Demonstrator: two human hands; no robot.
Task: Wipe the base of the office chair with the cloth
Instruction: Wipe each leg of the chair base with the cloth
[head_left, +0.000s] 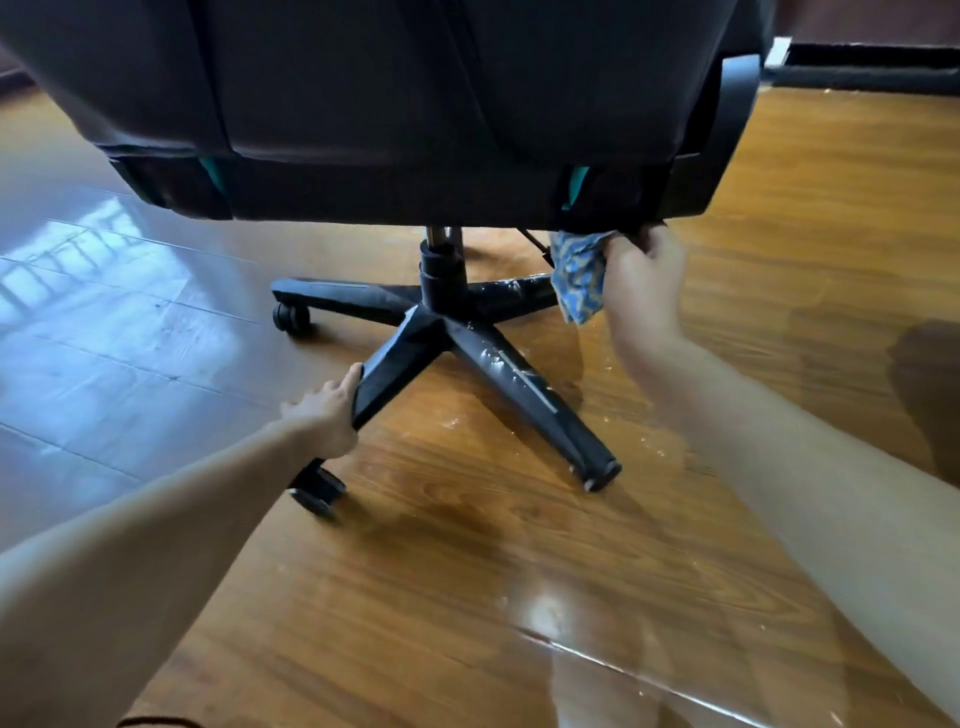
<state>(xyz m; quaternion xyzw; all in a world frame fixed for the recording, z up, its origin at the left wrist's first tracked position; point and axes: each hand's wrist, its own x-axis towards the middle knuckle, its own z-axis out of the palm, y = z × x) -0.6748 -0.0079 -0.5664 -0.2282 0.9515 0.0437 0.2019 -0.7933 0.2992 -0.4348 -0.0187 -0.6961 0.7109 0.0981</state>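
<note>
The black star-shaped chair base (431, 317) stands on the wooden floor under the dark seat (363, 104). White dusty smears mark its near right leg (524, 384) and far right leg. My left hand (324, 410) grips the near left leg just above its caster (317, 488). My right hand (641, 280) is raised beside the seat's lower right corner, holding a crumpled blue and yellow patterned cloth (579, 275). The cloth hangs above the far right leg, and whether it touches the leg I cannot tell.
Glossy wooden floor (467, 571) surrounds the chair, with white specks near the right legs. The chair's armrest (727, 119) rises at the upper right. A dark strip along a wall (872, 67) lies at the far right. A caster (288, 317) sits at the far left leg.
</note>
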